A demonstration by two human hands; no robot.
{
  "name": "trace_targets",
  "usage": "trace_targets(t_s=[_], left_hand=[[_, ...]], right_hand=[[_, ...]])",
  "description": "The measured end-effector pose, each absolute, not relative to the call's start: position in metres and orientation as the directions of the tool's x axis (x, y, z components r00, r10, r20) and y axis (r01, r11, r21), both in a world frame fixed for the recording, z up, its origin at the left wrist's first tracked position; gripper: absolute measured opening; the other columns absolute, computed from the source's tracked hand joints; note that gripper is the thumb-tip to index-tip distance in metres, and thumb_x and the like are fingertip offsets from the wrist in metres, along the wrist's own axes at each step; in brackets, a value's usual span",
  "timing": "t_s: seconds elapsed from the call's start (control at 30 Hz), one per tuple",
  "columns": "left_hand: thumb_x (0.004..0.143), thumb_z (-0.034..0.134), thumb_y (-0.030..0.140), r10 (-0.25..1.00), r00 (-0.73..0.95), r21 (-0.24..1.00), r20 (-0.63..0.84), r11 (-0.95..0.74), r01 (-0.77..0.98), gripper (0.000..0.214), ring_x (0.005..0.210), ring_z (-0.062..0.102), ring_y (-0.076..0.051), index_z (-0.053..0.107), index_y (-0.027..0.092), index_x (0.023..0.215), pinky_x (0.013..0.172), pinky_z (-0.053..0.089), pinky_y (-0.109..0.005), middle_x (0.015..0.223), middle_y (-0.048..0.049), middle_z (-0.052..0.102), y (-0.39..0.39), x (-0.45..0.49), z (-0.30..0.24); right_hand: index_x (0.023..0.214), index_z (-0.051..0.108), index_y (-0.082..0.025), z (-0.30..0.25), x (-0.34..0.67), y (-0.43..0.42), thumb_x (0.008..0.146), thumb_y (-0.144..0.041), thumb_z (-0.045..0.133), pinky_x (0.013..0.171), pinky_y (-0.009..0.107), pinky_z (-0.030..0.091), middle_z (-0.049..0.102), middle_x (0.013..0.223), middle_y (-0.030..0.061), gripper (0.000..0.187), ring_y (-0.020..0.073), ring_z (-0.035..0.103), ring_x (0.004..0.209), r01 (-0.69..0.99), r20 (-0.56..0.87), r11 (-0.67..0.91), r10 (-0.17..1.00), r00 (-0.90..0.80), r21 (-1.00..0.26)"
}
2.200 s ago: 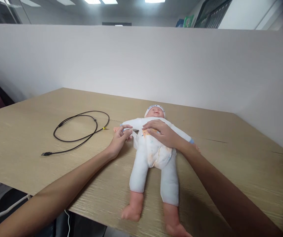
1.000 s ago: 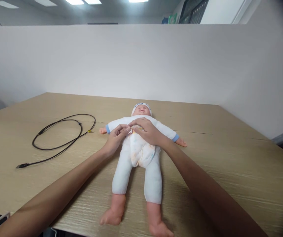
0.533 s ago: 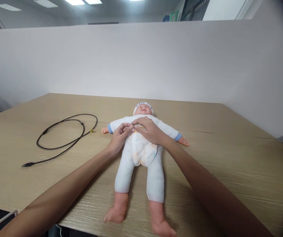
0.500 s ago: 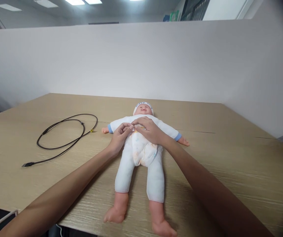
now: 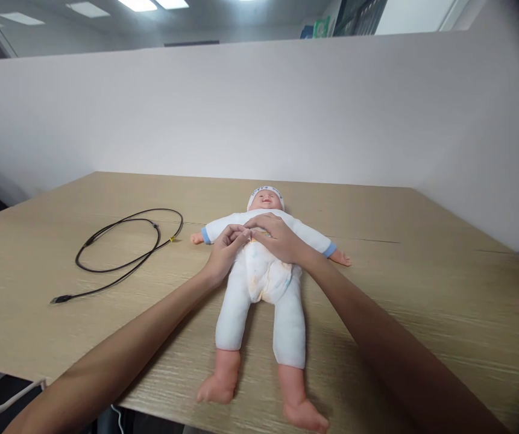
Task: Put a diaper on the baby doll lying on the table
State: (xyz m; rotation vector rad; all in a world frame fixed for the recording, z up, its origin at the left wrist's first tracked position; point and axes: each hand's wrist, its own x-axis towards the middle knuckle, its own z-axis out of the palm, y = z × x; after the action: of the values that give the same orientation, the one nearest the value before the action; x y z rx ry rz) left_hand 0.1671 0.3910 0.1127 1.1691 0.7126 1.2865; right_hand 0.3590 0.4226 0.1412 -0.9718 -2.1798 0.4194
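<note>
The left hand (image 5: 228, 250) is partly curled, with its thumb and index finger drawn close together at the top edge of the diaper (image 5: 264, 277), on the side toward the person's left. Its other fingers fold in behind, and I cannot tell whether the fingertips pinch the diaper or only press on it. The right hand (image 5: 279, 238) is loosely spread, palm down over the front of the doll's waist. Its index finger arches across the belly, and its thumb sits lower, apart from the finger, with a strip of the diaper's waistband showing in the gap. It rests on the diaper without closing around it. The fingertips of both hands meet or nearly meet at the waistband.

The doll (image 5: 289, 328) lies on its back on the table (image 5: 422, 289), head away from the person, arms out to the sides and bare feet toward the near edge. The diaper is around its hips, over the white suit. A black cable (image 5: 123, 270) lies loosely coiled, well apart from the left hand.
</note>
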Motion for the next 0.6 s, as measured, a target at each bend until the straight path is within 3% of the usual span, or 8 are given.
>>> trace_targets(t_s=[0.27, 0.6], left_hand=[[0.084, 0.09, 0.061, 0.948, 0.205, 0.933, 0.245, -0.172, -0.317, 0.049, 0.081, 0.054, -0.014, 0.067, 0.02, 0.097, 0.075, 0.042, -0.026, 0.088, 0.001, 0.062, 0.39, 0.1674, 0.1124], [0.085, 0.088, 0.063, 0.943, 0.231, 0.948, 0.241, -0.178, -0.265, 0.048, 0.083, 0.054, -0.016, 0.073, 0.019, 0.097, 0.074, 0.042, -0.027, 0.09, -0.0009, 0.065, 0.3919, 0.1648, 0.1125]], right_hand=[[0.113, 0.079, -0.026, 0.146, 0.3585, 0.4219, 0.11, -0.03, 0.044, 0.112, 0.046, 0.044, 0.081, 0.12, 0.004, 0.035, 0.0273, 0.067, 0.119, 0.503, 0.462, 0.663, 0.748, -0.477, -0.554], [0.111, 0.079, -0.025, 0.1469, 0.358, 0.4215, 0.111, -0.032, 0.04, 0.113, 0.046, 0.045, 0.081, 0.118, 0.0048, 0.039, 0.0271, 0.068, 0.118, 0.491, 0.46, 0.669, 0.742, -0.488, -0.558]])
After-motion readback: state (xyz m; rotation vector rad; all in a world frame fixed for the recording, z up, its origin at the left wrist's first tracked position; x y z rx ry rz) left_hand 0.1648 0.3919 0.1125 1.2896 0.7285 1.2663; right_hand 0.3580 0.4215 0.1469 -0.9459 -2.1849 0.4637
